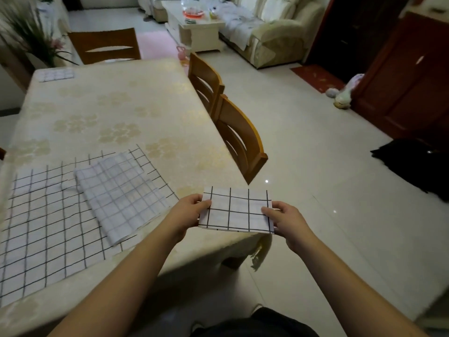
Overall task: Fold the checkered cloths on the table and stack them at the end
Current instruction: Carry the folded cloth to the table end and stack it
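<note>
A small folded white cloth with a black grid (237,210) is held flat above the table's near right corner. My left hand (187,212) pinches its left edge and my right hand (286,221) pinches its right edge. To the left, a large black-grid cloth (41,220) lies spread open on the table (116,105). A loosely folded fine-checked cloth (119,190) lies on top of it. At the table's far left corner sits a small folded checkered cloth (56,74).
Two wooden chairs (238,137) stand along the table's right side and another chair (104,46) stands at the far end. A plant (29,35) stands beyond the far left corner. Tiled floor stretches to the right, with a dark bundle (418,164) lying on it.
</note>
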Available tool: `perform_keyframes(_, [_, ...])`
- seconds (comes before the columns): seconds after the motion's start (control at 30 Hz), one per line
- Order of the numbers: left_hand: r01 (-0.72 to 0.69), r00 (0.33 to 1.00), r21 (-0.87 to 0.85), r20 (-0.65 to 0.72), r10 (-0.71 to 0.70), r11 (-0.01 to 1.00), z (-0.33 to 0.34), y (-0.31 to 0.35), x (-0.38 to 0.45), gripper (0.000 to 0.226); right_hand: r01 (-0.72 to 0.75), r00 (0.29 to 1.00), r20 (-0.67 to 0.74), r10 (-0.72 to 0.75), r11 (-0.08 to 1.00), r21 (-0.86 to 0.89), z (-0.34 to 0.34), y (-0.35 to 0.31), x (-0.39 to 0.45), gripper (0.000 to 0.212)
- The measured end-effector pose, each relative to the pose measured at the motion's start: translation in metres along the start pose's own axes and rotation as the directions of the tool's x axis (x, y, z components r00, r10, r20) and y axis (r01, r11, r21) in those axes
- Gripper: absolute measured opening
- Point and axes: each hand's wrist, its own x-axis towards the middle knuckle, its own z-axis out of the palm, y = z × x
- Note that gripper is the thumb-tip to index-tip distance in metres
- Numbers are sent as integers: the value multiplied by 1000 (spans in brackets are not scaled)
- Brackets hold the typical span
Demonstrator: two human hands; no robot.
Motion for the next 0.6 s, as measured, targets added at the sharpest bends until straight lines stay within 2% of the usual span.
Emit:
perform_keyframes(0.37, [-85, 995, 204, 59, 74, 975, 126, 39, 36, 15, -51, 990, -120, 75, 980, 191, -124, 35, 22, 21])
perform_keyframes(0.6, [-84, 991, 143, 114, 68, 986, 225, 76, 54, 14, -24, 984, -161, 76, 953, 301, -227, 41, 49, 36])
